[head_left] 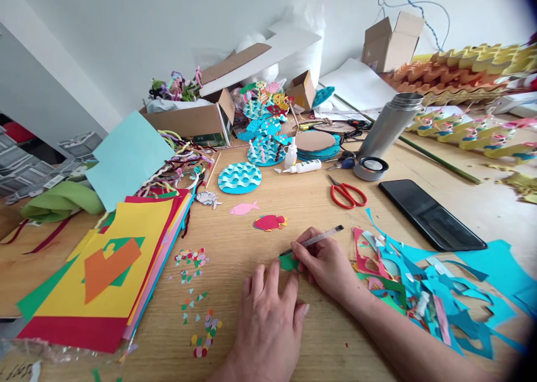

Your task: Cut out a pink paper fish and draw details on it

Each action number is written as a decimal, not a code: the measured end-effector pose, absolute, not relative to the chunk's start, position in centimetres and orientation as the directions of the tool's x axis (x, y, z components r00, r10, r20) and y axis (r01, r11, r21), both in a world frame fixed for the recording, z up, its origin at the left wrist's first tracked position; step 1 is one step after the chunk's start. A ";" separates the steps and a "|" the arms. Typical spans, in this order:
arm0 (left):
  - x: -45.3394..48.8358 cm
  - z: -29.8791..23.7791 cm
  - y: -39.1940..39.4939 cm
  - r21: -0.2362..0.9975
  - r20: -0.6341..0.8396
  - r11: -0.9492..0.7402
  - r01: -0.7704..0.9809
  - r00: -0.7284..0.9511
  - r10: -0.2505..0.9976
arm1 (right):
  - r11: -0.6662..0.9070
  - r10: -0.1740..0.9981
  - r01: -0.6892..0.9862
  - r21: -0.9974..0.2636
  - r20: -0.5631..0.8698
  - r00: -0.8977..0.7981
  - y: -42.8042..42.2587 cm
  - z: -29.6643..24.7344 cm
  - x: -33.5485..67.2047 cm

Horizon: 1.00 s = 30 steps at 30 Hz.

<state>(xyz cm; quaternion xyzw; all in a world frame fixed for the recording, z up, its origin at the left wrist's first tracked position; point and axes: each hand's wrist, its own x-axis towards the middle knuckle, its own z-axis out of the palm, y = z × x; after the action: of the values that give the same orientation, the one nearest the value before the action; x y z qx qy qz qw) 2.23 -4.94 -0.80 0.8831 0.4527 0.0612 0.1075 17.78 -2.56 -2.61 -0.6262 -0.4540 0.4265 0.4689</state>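
My right hand (pixel 326 262) grips a thin pencil (pixel 319 239) and touches its tip to a small green paper piece (pixel 288 262) on the wooden table (pixel 293 203). My left hand (pixel 268 315) lies flat with fingers stretched out, its fingertips pressing on the left side of that green piece. Just beyond lie a red paper fish (pixel 269 222) and a pink paper fish (pixel 244 208).
A stack of coloured paper sheets (pixel 113 259) lies at the left, with confetti bits (pixel 195 292) beside it. Blue paper scraps (pixel 423 281) pile at the right. Red scissors (pixel 346 193), a phone (pixel 432 214), a metal flask (pixel 388 130), glue bottles (pixel 302 166), wave discs (pixel 240 177) and cardboard boxes (pixel 197 119) stand farther back.
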 end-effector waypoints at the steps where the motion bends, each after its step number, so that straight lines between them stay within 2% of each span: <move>1: 2.2 -0.8 -4.9 0.245 0.012 -0.568 0.786 0.583 0.812 | -0.148 0.969 0.167 -0.975 -0.109 0.223 -2.6 -2.6 17.8; 30: 2.2 -0.9 -4.9 0.217 0.061 -0.589 0.778 0.591 0.804 | -0.151 0.967 0.152 -0.977 -0.114 0.228 -2.6 -2.5 17.7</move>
<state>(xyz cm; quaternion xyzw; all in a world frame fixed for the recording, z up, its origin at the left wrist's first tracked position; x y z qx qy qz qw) 2.17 -4.94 -0.88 0.8881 0.4455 0.0764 0.0838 17.69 -2.56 -2.50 -0.6245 -0.4478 0.4304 0.4735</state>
